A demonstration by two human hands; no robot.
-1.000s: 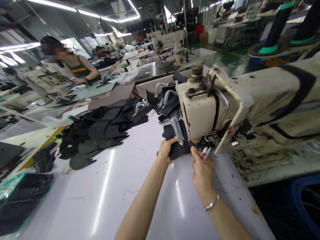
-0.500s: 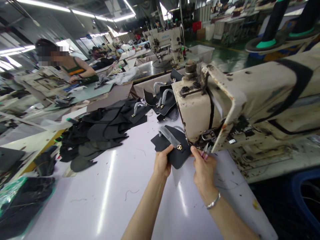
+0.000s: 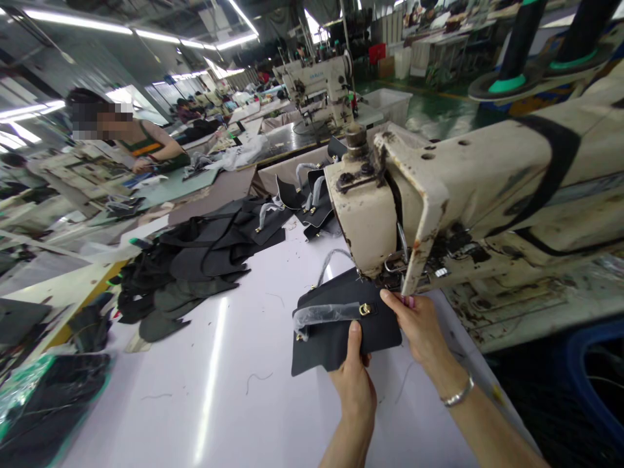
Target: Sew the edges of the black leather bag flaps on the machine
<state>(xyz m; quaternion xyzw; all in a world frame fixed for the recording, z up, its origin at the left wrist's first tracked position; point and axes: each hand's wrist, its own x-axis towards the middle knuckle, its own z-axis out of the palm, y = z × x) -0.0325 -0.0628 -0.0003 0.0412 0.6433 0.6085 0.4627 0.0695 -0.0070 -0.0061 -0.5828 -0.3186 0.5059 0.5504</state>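
Note:
My left hand (image 3: 357,383) grips a black leather-like bag panel (image 3: 331,348), thumb on top and fingers beneath. The panel carries a handle (image 3: 329,314) wrapped in clear plastic, with a gold-coloured metal fitting (image 3: 364,309) at its right end. Behind it, a second black piece (image 3: 336,284) reaches toward the sewing machine head (image 3: 363,224); a thin plastic-wrapped strap (image 3: 327,263) arches beside it. My right hand (image 3: 422,328) is closed round pink-handled thread snips (image 3: 409,301), whose blades are mostly hidden. Its fingertips lie near the panel's upper right edge, below the machine head.
Dark cut pieces (image 3: 195,253) lie heaped at the left of the white table (image 3: 253,416). More panels with wrapped handles (image 3: 312,201) lie behind the machine head. Loose threads dot the tabletop. A co-worker (image 3: 146,143) sits at the far left. Thread cones (image 3: 519,45) stand at upper right.
The panel has turned, and its handle now lies nearly level. My left hand has shifted right and nearer to me with it. My right hand has moved slightly right; the snips' blades show less.

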